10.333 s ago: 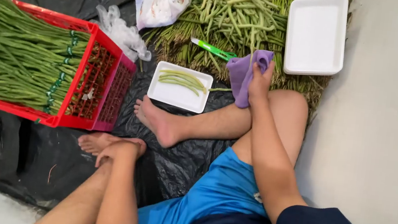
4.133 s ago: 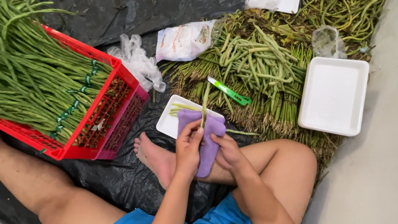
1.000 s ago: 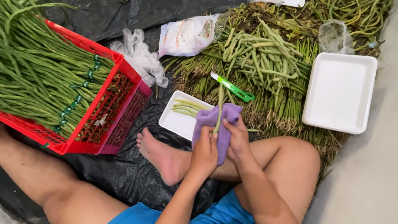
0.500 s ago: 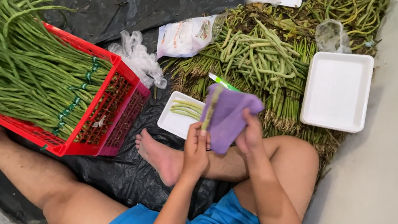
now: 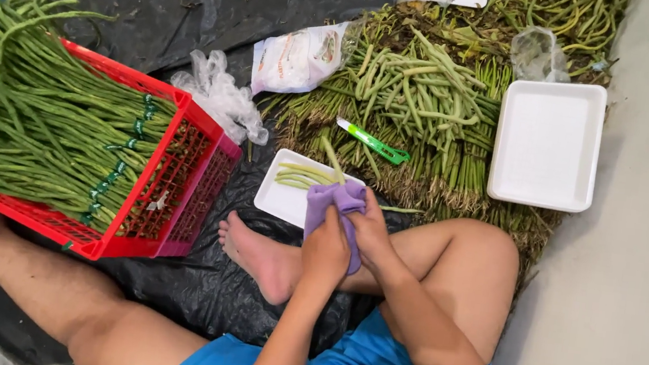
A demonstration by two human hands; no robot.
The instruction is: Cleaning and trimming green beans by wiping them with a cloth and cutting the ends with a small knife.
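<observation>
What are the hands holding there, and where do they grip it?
Both the left hand and the right hand clasp a purple cloth wrapped around a green bean, gripping its lower part; the bean's top end pokes out above.

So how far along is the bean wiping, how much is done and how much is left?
Done: a few long beans lie on the small white tray. In hand: both hands, left hand and right hand, wrap a purple cloth around one bean. Left: nearly everything, judging by the full red crate of beans, the pile on the floor, and an empty larger white tray.
</observation>
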